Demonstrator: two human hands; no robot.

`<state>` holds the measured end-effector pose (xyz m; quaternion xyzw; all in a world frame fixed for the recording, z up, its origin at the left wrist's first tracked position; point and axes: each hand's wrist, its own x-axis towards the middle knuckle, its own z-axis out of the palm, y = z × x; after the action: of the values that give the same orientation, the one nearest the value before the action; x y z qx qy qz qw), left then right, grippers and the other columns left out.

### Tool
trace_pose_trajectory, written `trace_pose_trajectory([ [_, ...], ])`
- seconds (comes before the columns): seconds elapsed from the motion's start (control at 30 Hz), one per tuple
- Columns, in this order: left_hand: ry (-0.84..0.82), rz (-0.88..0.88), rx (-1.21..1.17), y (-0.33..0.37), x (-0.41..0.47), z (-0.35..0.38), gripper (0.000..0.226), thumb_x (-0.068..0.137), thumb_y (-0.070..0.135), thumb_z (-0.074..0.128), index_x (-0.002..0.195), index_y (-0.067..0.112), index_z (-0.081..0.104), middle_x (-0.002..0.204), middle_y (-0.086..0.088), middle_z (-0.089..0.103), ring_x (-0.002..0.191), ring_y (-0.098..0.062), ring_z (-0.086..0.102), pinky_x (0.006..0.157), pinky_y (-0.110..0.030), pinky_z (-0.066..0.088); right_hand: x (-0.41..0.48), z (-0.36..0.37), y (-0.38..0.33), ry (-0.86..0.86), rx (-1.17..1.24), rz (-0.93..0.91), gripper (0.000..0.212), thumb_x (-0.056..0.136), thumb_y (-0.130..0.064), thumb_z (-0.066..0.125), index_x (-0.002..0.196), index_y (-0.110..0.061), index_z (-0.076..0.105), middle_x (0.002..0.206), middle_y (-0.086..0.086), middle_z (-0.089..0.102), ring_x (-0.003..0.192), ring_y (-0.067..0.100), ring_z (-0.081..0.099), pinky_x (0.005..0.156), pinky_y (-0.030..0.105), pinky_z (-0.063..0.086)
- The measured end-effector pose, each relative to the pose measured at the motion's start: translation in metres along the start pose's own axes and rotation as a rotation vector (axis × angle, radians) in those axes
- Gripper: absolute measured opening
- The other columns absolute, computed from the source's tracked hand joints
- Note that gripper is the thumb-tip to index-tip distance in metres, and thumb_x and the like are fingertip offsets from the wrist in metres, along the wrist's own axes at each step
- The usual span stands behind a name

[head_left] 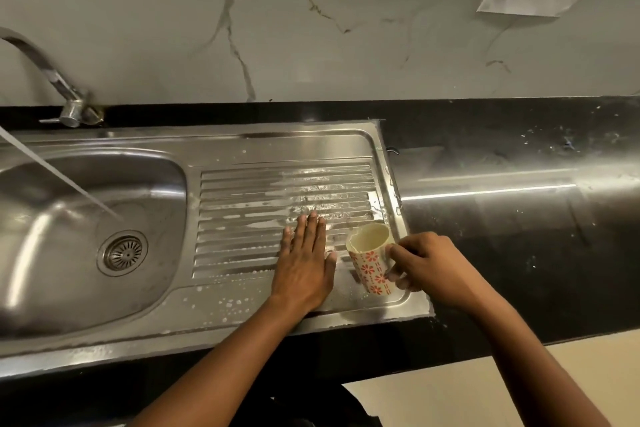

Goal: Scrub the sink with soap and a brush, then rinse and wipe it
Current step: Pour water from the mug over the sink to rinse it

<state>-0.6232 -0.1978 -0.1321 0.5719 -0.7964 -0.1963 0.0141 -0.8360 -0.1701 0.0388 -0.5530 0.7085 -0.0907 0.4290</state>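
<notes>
Rinsing the sink's drainboard

Left hand (304,263) lies flat, fingers straight, on the wet drainboard (249,204); right hand (429,267) grips a tilted flowered mug (370,260).

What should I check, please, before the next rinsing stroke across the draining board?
1. Water running: ok, a stream falls from the tap into the basin.
2. Left hand flat on the draining board: ok, fingers straight.
3. Right hand holding the mug: ok, gripped and tilted toward the board.
4. Water left in the mug: cannot tell.
5. Suds cleared: not ok, white specks remain along the near edge.
6. Drain unblocked: ok, no pooling visible.
</notes>
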Motion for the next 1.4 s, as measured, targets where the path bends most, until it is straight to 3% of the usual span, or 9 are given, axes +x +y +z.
trace_pose_trajectory([
  [0.1,-0.006,0.057,0.009,0.012,0.013,0.0,0.071,0.111,0.052,0.013,0.166,0.019,-0.016,0.173,-0.004,-0.026,0.16,-0.024,-0.027,0.132,-0.052,-0.009,0.001,-0.01,0.001,0.014,0.005,0.029,0.028,0.106,-0.031,0.055,0.098,-0.014,0.076,0.078,-0.002,0.078,0.07,0.016,0.076,0.073,0.036,0.065],
  [0.27,-0.085,0.247,0.039,0.035,0.058,-0.005,0.069,0.111,0.05,0.022,0.17,0.022,0.0,0.176,-0.003,-0.016,0.162,-0.027,-0.019,0.132,-0.055,-0.005,0.023,-0.021,-0.01,0.095,-0.123,0.024,0.036,0.107,-0.034,0.053,0.09,-0.012,0.075,0.075,0.001,0.078,0.063,0.011,0.075,0.072,0.039,0.065],
  [0.37,-0.097,0.272,0.071,0.037,0.076,-0.007,0.07,0.109,0.048,0.031,0.17,0.022,0.007,0.178,-0.004,-0.008,0.163,-0.029,-0.013,0.132,-0.057,0.001,0.041,-0.024,-0.02,0.133,-0.173,0.012,0.036,0.107,-0.036,0.051,0.092,-0.013,0.075,0.078,0.001,0.078,0.062,0.009,0.075,0.071,0.035,0.065],
  [0.5,-0.058,0.226,0.097,0.024,0.075,-0.012,0.072,0.107,0.055,0.014,0.17,0.02,0.006,0.178,-0.006,-0.005,0.164,-0.028,-0.011,0.132,-0.054,0.002,0.055,-0.02,-0.031,0.118,-0.198,-0.037,0.035,0.107,-0.037,0.052,0.097,-0.012,0.075,0.081,-0.001,0.077,0.061,0.008,0.074,0.062,0.023,0.061],
  [0.6,0.0,0.077,0.054,0.007,0.063,-0.01,0.082,0.101,0.063,-0.01,0.169,0.018,-0.006,0.177,-0.006,-0.013,0.163,-0.028,-0.016,0.133,-0.053,0.0,0.056,-0.015,-0.032,0.073,-0.173,-0.054,0.034,0.106,-0.035,0.053,0.097,-0.012,0.075,0.079,-0.003,0.077,0.063,0.01,0.075,0.07,0.033,0.065],
  [0.77,0.057,-0.088,0.02,0.003,0.046,-0.005,0.074,0.109,0.055,0.006,0.168,0.012,-0.009,0.174,-0.012,-0.019,0.162,-0.031,-0.019,0.132,-0.054,-0.002,0.052,-0.022,-0.026,0.026,-0.078,-0.003,0.03,0.106,-0.034,0.054,0.095,-0.014,0.073,0.075,-0.001,0.078,0.065,0.012,0.076,0.07,0.036,0.066],
  [1.03,-0.008,0.185,0.054,0.037,0.103,-0.009,0.073,0.106,0.05,0.011,0.17,0.017,-0.002,0.178,-0.012,-0.004,0.164,-0.032,-0.011,0.131,-0.058,0.001,0.087,-0.043,-0.039,0.114,-0.294,0.003,0.034,0.105,-0.035,0.052,0.087,-0.016,0.072,0.074,-0.001,0.077,0.057,0.01,0.074,0.069,0.037,0.066],
  [1.2,-0.019,0.224,0.175,0.039,0.127,-0.013,0.069,0.11,0.044,0.026,0.17,0.019,0.003,0.177,-0.011,0.011,0.164,-0.036,-0.002,0.13,-0.059,0.007,0.117,-0.046,-0.059,0.142,-0.423,-0.047,0.036,0.102,-0.037,0.049,0.087,-0.016,0.074,0.077,0.0,0.077,0.054,0.011,0.073,0.068,0.04,0.065],
  [1.4,0.09,-0.028,0.022,0.002,0.113,-0.02,0.074,0.108,0.054,0.007,0.169,0.015,-0.007,0.178,-0.01,-0.005,0.164,-0.03,-0.009,0.133,-0.052,0.001,0.122,-0.042,-0.072,0.077,-0.472,-0.149,0.037,0.105,-0.044,0.05,0.095,-0.019,0.075,0.084,-0.006,0.076,0.063,0.007,0.074,0.069,0.033,0.065],
])
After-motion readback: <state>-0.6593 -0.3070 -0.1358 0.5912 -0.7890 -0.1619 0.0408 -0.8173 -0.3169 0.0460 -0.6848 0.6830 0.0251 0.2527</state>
